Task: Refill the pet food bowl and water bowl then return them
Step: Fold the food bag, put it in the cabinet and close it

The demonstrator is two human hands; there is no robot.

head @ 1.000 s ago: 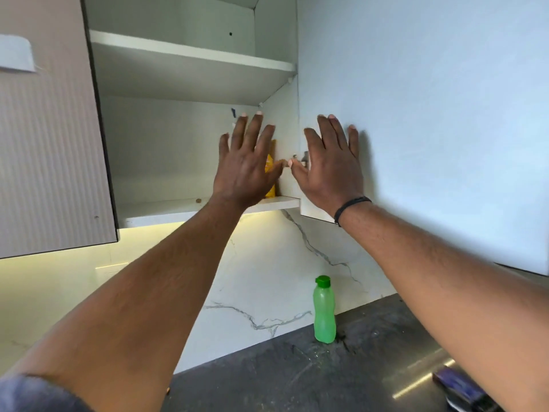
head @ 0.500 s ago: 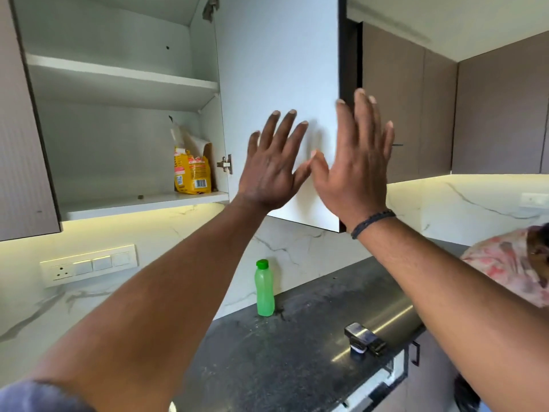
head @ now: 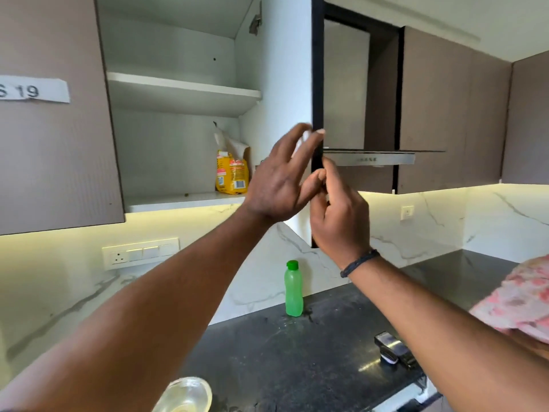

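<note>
the cabinet door [head: 285, 84] is being held open at its dark front edge. the left hand [head: 279, 179] is being kept flat against the door, fingers [head: 309, 141] spread and straight. the right hand [head: 338, 215] is being curled around the edge, its fingers pinching it. the yellow pet food bag [head: 231, 173] is being kept upright at the lower shelf's [head: 178, 200] right end, a glass bowl [head: 185, 395] at the tabletop's [head: 297, 352] near edge, and a green bottle [head: 293, 289] by its back edge.

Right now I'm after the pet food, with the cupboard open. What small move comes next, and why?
Probably reach the left hand in for the yellow bag. The door is swung wide, the bag stands in plain sight on the lower shelf, and that hand is nearest, open and holding nothing.
</note>
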